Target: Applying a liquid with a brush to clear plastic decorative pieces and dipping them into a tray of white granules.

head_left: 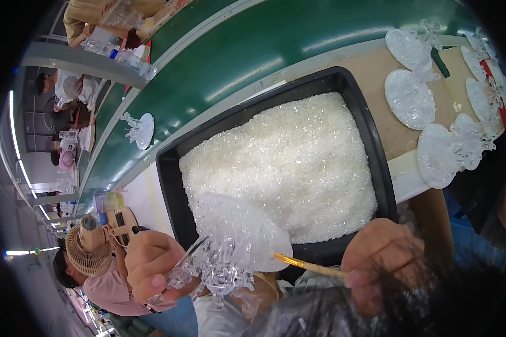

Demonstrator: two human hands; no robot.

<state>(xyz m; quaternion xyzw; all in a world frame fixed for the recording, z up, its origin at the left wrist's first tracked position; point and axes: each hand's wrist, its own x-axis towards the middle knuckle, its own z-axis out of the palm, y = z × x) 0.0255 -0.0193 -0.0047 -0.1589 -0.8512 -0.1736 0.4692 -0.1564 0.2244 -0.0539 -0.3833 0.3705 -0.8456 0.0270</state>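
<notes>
My left hand [152,264] grips a clear plastic ornament [230,241], a leaf-shaped plate with a glassy figure on it, held over the near rim of a black tray [371,146]. The tray is filled with small white crystal beads [287,163]. My right hand [385,264] holds a thin yellow-handled brush [309,265] whose tip touches the ornament's edge. Dark hair blurs the lower right corner over part of my right hand.
Several finished clear ornaments [410,98] lie on the tan bench at the upper right. A green conveyor belt [253,50] runs behind the tray, carrying one ornament [140,130]. A small fan [87,247] and other seated people are at the left.
</notes>
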